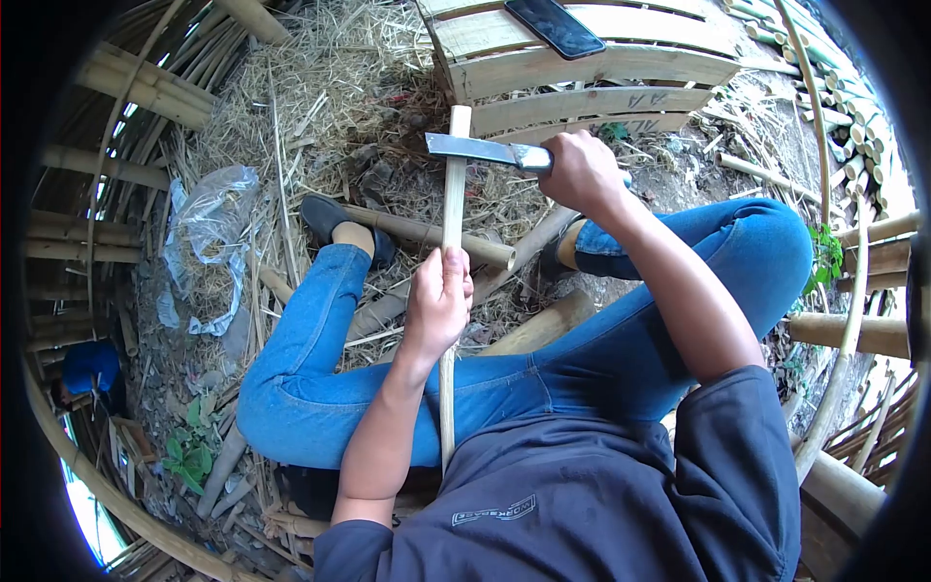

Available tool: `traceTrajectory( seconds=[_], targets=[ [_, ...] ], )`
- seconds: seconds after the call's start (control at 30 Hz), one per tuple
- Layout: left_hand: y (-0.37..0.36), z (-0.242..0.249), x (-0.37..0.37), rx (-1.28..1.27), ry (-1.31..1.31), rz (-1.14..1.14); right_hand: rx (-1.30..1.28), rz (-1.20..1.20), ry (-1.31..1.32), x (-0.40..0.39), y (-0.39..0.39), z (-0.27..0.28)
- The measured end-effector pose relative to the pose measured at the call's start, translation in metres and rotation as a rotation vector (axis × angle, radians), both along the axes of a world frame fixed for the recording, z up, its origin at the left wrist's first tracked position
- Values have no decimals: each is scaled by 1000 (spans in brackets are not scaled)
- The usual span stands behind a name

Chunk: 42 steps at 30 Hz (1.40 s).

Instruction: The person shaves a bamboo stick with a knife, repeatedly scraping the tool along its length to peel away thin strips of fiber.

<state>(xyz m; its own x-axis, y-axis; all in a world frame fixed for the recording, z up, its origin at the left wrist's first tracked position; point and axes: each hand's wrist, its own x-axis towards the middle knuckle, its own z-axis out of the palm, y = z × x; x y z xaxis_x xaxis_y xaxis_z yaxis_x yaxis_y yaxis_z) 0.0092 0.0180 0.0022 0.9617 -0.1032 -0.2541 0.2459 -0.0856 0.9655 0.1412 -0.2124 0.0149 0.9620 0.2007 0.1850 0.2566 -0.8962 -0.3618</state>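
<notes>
Knife across the stick, a hand closed on each

The stick [453, 204] is the landmark: it runs away from the seated person's shirt [582, 495], over the jeans [495, 383], its far end near the crate [592, 73]. The left hand [438, 299] is clenched round the stick at about its middle, thumb lying along it. The right hand [582, 175], to the right of the stick's far part, grips the knife [480, 148] by its handle; the blade crosses the stick just short of its far end, its tip reaching past the left edge. Whether the blade bites into the wood, I cannot tell

Beyond the stick and to its right, the phone [555, 27] lies on the slatted crate. Well to the left of the stick is a clear plastic bag [218, 209] on the littered ground. A pole [427, 233] lies beneath the stick, crossing under it beyond the left hand. Far to the stick's right, cut bamboo [853, 121] is piled
</notes>
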Motion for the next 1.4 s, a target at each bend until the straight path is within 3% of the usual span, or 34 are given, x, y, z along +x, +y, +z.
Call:
traceTrajectory(
  seconds=[0.1,0.2,0.33,0.43,0.67,0.93,1.07,1.27,1.4],
  targets=[
    [-3,10,-1,-66,40,7,4,-14,-27,-3,-3,14],
    [-4,8,1,-75,46,28,179,58,-51,-12,4,17],
    [-3,9,1,-98,81,40,-10,181,17,-20,15,15],
    [-3,7,0,-124,84,20,-4,238,7,-22,16,6],
    [-2,-10,-5,-25,41,-23,-54,23,81,-8,7,4],
    [-11,-3,-6,-6,36,-39,35,-66,-66,2,-17,11],
    [-5,11,2,-79,71,38,192,26,-54,-4,-8,11],
    [-4,14,1,-101,87,67,-12,248,70,-23,14,12],
    [-1,4,3,-93,75,39,-52,232,64,-27,21,0]
  ],
)
